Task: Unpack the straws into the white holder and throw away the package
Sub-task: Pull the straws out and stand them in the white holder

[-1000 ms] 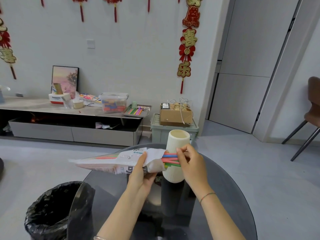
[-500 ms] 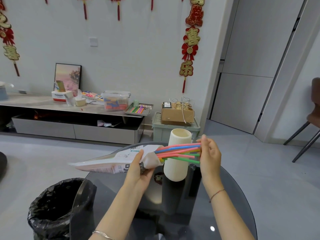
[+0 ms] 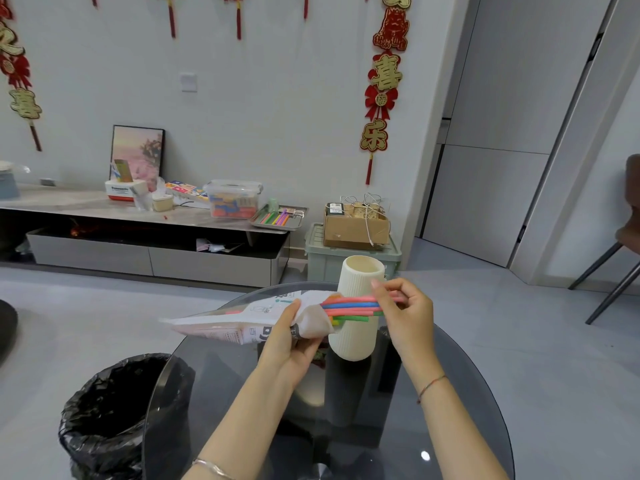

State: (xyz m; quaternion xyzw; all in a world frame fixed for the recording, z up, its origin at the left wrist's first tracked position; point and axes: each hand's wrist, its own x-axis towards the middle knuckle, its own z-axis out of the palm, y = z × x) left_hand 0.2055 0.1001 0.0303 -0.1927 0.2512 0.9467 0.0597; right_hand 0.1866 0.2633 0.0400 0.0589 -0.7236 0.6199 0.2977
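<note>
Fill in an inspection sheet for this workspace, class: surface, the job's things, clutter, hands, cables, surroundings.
Surface: round dark glass table, glossy with reflections.
Job's things: coloured straws lie level, partly out of the package; white holder stands upright on the table, no straws seen in it; black-lined bin on the floor to the left.
Clutter: low cabinet behind carries a clear box, a metal tray and a framed picture.
Hands: left hand grips the package near its open end; right hand pinches the straws.
Cables: white cords drape over the cardboard box.
Surroundings: red hanging decorations on the wall; chair at the right edge.
</note>
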